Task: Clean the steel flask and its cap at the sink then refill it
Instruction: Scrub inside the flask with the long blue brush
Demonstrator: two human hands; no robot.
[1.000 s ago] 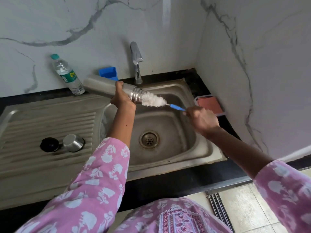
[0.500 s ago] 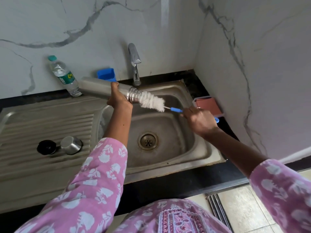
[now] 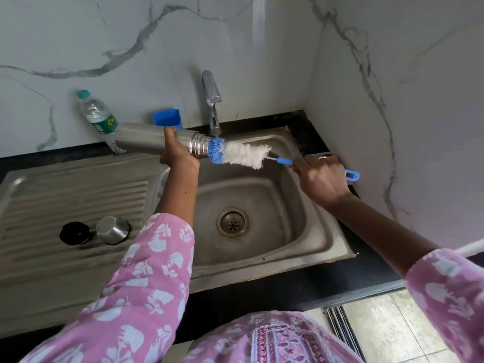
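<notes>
Steel flask (image 3: 141, 138) gripped sideways by left hand (image 3: 178, 155), mouth at 3 o'clock; right hand (image 3: 322, 179) fingers clutch brush (image 3: 243, 154) touching it.

Above sink (image 3: 339, 246) left rim: flask (image 3: 146, 138), brush (image 3: 243, 154) at its mouth, rightward. On drainboard (image 3: 65, 189), left: cap (image 3: 112, 230) and stopper (image 3: 74, 233), perhaps touching. Behind flask: bottle (image 3: 97, 116).

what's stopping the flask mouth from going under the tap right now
Only the brush. Its blue tip sits at the mouth of the flask, which the left hand holds level over the sink, and the right hand grips its handle. Nothing else visible lies between the mouth and the tap just behind.
</notes>
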